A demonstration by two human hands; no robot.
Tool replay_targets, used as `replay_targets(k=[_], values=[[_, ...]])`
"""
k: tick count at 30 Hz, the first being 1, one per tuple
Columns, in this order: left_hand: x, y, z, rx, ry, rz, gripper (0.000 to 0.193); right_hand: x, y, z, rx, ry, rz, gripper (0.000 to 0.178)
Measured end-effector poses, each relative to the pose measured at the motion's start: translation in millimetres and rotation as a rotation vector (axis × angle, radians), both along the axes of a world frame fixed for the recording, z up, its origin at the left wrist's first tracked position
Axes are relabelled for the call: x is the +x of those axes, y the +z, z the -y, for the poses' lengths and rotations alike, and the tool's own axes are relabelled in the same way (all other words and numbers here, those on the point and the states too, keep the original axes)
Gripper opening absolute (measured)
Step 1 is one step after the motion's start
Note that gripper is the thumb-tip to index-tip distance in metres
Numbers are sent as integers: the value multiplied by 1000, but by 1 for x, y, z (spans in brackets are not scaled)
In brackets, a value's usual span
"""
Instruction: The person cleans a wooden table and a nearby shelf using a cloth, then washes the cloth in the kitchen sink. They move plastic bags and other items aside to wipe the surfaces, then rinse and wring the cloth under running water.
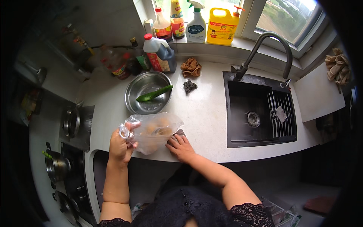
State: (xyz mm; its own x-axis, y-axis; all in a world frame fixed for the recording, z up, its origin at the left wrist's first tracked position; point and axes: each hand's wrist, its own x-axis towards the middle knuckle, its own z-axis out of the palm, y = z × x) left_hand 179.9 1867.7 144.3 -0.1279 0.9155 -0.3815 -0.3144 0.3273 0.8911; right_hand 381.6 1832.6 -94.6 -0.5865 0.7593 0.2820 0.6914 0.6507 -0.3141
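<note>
My left hand [123, 142] is closed around the gathered neck of a clear plastic bag [174, 120] just in front of the bowl. Several round, brownish things show through the film, too hazy to name. At the bag's right side my right hand [182, 148] lies with its fingers stretched forward near the counter's front edge. Under its fingertips is a small dark grey piece [181, 132], mostly covered, whose kind I cannot make out. Behind the bag, a green cucumber [154, 94] leans inside a steel bowl [129, 99].
A black sink [245, 144] with a tall faucet [278, 36] is on the right. A steel scouring pad [190, 86] and crumpled brown paper [191, 67] lie behind the bowl. Bottles, including a large dark-liquid jug [159, 53], line the back. Pots [56, 166] stand at left.
</note>
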Motion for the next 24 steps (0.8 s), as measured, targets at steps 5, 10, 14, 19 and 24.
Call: replay_targets(k=[5, 10, 14, 19, 24], values=[[-2, -19, -33, -54, 26, 47, 34, 56, -20, -68, -80, -194, -41, 46], [16, -28, -50, -106, -8, 112, 37, 117, 7, -169, -228, -464, 121, 46], [49, -31, -68, -69, 11, 157, 36, 169, 5, -252, -217, -668, 140, 45], [79, -32, -84, -29, 61, 146, 38, 172, -17, -239, -88, -590, -7, 43], [89, -50, -95, -16, 97, 95, 38, 162, 6, -102, -200, -293, -45, 61]])
